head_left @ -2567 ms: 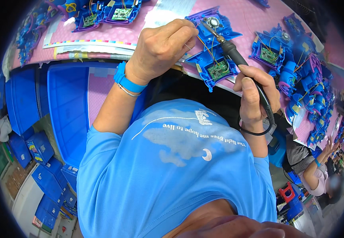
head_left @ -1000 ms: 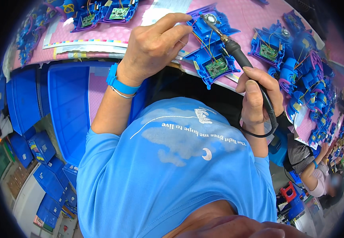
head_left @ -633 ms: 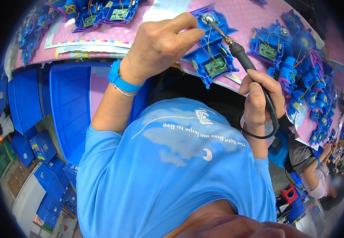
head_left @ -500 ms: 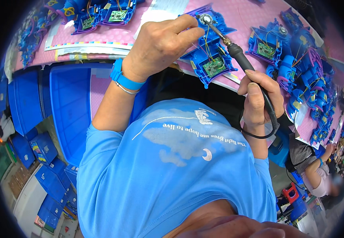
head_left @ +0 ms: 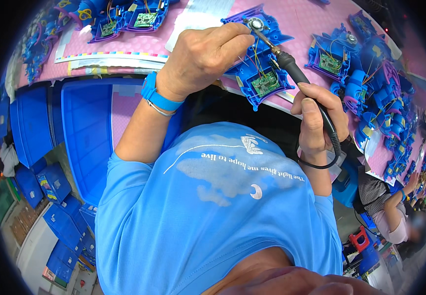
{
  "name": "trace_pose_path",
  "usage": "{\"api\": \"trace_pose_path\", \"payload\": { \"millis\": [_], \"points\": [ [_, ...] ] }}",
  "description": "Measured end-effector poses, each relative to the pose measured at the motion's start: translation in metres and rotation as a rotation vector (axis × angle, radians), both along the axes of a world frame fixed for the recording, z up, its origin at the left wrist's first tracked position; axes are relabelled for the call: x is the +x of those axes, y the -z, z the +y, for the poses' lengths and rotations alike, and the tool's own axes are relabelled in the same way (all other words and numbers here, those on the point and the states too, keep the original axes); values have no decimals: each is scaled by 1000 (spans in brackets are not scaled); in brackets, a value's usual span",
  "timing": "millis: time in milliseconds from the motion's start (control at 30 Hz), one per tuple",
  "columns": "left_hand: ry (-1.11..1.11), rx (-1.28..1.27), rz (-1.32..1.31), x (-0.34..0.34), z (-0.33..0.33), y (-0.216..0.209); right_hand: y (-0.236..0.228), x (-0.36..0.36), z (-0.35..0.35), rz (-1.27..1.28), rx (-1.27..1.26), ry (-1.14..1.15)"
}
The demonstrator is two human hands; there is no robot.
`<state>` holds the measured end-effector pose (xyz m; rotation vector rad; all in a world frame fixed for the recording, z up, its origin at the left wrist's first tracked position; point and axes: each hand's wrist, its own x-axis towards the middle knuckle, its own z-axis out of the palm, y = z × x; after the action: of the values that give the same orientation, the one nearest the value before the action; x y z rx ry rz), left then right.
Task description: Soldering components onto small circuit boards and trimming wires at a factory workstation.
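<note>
My right hand (head_left: 321,115) grips a black soldering iron (head_left: 297,73) like a pen. The iron's metal tip is at the edge of a round silver speaker (head_left: 256,23) set in an opened blue plastic housing (head_left: 278,37). Just left of the tip, my left hand (head_left: 210,54) is closed in a pinch; what sits between its fingertips is too small to make out. Thin coloured wires run past those fingertips, down to a green circuit board (head_left: 265,83) in the nearer half of the housing.
More blue housings with circuit boards (head_left: 329,63) lie to the right, piled along the pink tabletop (head_left: 301,14). Others (head_left: 146,19) stand at the far left. A blue bin (head_left: 87,142) is beside my left arm. At the right edge, another person's arm (head_left: 395,211) reaches to the table.
The iron's tip has shifted slightly left along the speaker's edge, its handle tilting with my right hand. My left hand has moved a little. The other person's arm at the right has shifted.
</note>
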<state>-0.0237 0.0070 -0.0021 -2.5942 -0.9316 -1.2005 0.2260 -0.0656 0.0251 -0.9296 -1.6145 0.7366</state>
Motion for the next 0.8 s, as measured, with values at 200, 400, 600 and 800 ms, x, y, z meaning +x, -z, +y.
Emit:
{"api": "trace_pose_path", "payload": {
  "millis": [200, 400, 600, 800],
  "points": [
    [-1, -27, 5, 1, -1, -1, 1, 1, 0, -15, 12, -1],
    [-11, -37, 18, -1, -1, 1, 3, 0, -1, 125, 65, -31],
    [3, -67, 0, -1, 0, 1, 1, 3, -6, 67, 5, -37],
    [13, -84, -5, -1, 0, 0, 0, 4, -5, 67, 6, -48]
  ]
}}
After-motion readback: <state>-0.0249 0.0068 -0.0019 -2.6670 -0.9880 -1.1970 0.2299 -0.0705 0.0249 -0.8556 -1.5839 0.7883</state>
